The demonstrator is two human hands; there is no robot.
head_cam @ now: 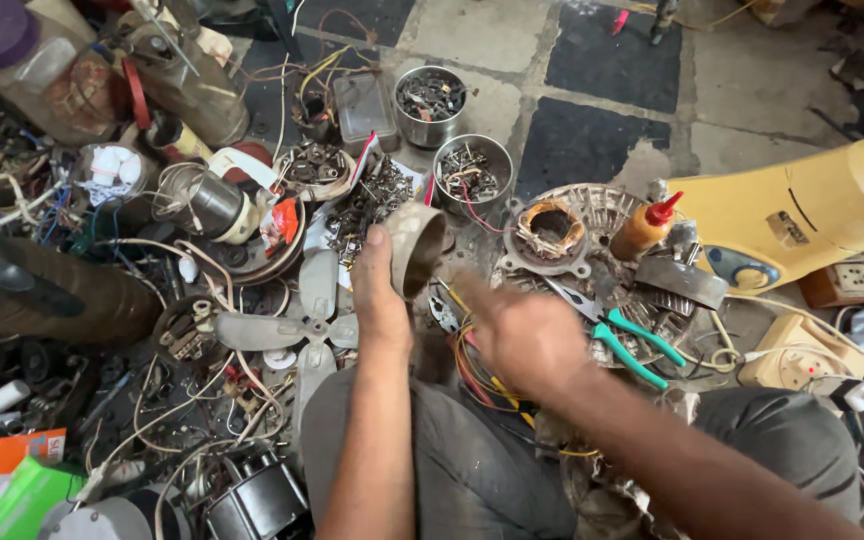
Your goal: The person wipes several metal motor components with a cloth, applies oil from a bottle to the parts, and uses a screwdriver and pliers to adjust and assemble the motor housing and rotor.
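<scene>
We hold the round metal motor cover (417, 245) up in our left hand (377, 295), fingers wrapped around its rim, above the floor clutter. Our right hand (527, 340) (blurred, grip unclear) reaches beside it; best keep the cover steady near the green-handled pliers (632, 345).

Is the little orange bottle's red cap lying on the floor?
No, the red cap sits on top of the orange bottle, which stands upright among the metal parts.
</scene>
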